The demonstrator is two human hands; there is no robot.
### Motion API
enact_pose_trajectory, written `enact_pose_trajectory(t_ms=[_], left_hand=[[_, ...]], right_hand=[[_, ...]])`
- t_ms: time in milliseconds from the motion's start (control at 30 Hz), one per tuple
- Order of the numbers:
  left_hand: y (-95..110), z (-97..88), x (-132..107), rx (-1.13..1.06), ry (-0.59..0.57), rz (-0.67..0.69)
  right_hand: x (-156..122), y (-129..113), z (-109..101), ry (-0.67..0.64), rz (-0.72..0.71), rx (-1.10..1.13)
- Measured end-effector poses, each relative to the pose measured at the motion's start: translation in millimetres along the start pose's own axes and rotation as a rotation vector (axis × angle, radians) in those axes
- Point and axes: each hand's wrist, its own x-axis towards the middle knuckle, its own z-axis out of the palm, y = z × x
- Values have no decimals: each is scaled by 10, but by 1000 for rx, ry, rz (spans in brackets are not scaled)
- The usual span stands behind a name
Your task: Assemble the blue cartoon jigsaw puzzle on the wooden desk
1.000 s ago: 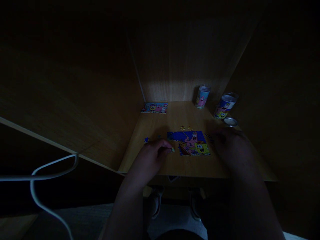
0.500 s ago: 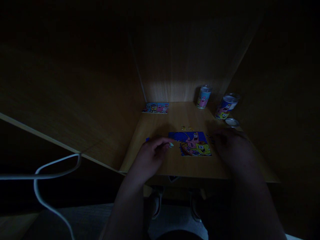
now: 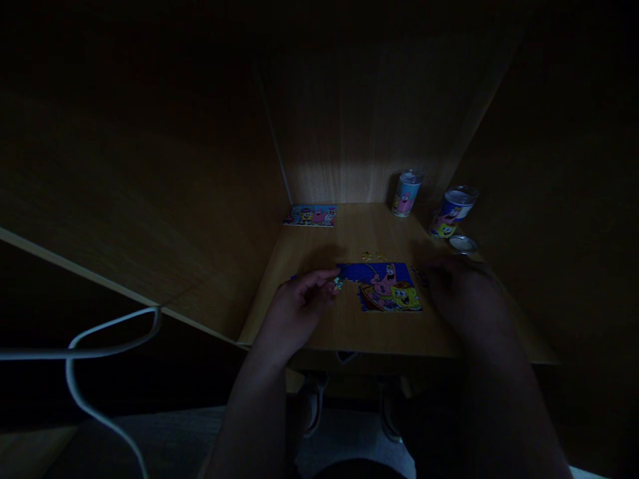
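A partly built cartoon jigsaw puzzle (image 3: 382, 286) lies on a wooden desk (image 3: 349, 326) inside a dim booth. My left hand (image 3: 299, 306) pinches a small puzzle piece (image 3: 338, 284) between its fingertips, just left of the puzzle's lower left gap. My right hand (image 3: 456, 286) rests at the puzzle's right edge in deep shadow; its fingers look curled, and what lies under them is hidden. A few loose pieces (image 3: 373, 255) lie just behind the puzzle.
A finished small puzzle picture (image 3: 310, 215) lies at the back left of the desk. Two printed cans (image 3: 407, 193) (image 3: 452, 211) stand at the back right, with a round lid (image 3: 462, 244) beside them. Wooden walls close in three sides. A white cable (image 3: 84, 359) hangs at the left.
My left hand has carried the small piece up and slightly forward, toward the puzzle's left edge. My right hand has stayed at the right edge.
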Motion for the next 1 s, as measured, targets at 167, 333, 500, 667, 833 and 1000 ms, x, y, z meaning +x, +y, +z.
enact_pose_trajectory(t_ms=[167, 333, 500, 667, 833, 1000], left_hand=[[-15, -1, 5, 23, 49, 13], [14, 11, 2, 147, 104, 38], [87, 19, 2, 212, 118, 37], [78, 24, 4, 161, 105, 31], [50, 35, 0, 132, 89, 45], [41, 38, -4, 93, 81, 36]], right_hand=[[-2, -2, 1, 9, -6, -18], [-5, -14, 2, 10, 2, -18], [-9, -29, -6, 17, 0, -9], [-8, -32, -9, 11, 11, -10], [-16, -36, -12, 19, -3, -22], [-11, -28, -4, 2, 16, -28]])
